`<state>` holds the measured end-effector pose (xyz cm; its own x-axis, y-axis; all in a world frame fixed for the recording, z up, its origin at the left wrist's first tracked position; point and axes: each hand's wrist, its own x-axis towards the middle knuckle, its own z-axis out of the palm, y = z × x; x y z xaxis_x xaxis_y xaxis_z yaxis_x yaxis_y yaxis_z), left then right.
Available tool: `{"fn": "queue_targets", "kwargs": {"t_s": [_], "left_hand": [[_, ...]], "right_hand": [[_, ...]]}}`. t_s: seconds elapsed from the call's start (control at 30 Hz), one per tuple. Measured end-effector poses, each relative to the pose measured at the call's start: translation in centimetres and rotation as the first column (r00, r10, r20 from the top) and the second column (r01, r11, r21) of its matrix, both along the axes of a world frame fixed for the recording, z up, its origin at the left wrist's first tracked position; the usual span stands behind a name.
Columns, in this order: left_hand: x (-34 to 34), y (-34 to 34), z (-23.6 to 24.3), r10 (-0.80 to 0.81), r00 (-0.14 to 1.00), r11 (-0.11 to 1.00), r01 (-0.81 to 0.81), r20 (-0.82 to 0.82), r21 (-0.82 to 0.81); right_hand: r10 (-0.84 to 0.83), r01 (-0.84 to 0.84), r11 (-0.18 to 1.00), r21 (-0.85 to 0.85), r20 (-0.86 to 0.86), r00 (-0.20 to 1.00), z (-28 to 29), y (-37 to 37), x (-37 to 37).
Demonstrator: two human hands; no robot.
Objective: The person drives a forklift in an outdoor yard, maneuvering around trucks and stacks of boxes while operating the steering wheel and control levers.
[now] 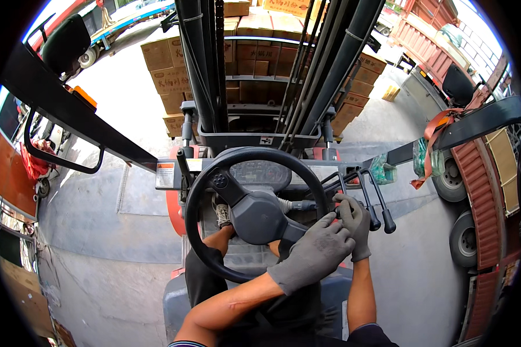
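Observation:
Both my hands wear grey work gloves and meet just right of the black steering wheel [201, 250]. My left hand [314, 254] reaches across the wheel's lower right, its fingers bent together against the right hand. My right hand [356, 226] is raised beside the black control levers [374, 218], its fingers curled in toward the left fingertips. A small dark shape shows between the hands; whether it is a lever knob or something held cannot be made out. Neither hand is round the wheel rim.
Ahead, behind the forklift mast [200, 69], stand stacked brown cartons [171, 81]. A red truck trailer [481, 202] with large tyres [463, 238] is close on the right. An orange strap [431, 144] hangs from the right frame post. On the left is an orange-red panel [11, 173].

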<state>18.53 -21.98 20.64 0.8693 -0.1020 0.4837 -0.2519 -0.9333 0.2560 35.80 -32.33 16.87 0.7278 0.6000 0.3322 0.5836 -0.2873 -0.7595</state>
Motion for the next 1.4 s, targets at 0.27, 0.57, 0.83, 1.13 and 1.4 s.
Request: {"fn": "queue_targets", "kwargs": {"t_s": [0.27,0.57,0.83,1.13,1.4], "left_hand": [[-0.2,0.3,0.2,0.014,1.0,1.0,-0.014,0.028,0.004],[0.2,-0.5,0.5,0.082,0.994,0.988,-0.07,-0.078,0.141],[0.1,-0.2,-0.1,0.073,0.989,0.988,-0.055,-0.125,0.142],[0.1,-1.2,0.2,0.05,0.992,0.985,-0.029,-0.12,0.171],[-1.7,-1.7,-2.4,0.011,0.999,0.995,-0.016,0.045,0.1]], "right_hand": [[0.015,-0.015,1.0,0.02,0.006,1.0,-0.2,-0.1,0.5],[-0.024,0.012,1.0,0.027,0.5,0.866,2.4,-6.7,4.4],[-0.017,-0.004,0.999,0.048,0.424,0.905,-1.7,-6.1,5.9],[-0.022,-0.001,0.998,0.064,0.361,0.932,-2.4,-6.7,7.5],[-0.052,0.027,0.996,0.081,0.325,0.944,-3.4,-6.7,7.8]]}}
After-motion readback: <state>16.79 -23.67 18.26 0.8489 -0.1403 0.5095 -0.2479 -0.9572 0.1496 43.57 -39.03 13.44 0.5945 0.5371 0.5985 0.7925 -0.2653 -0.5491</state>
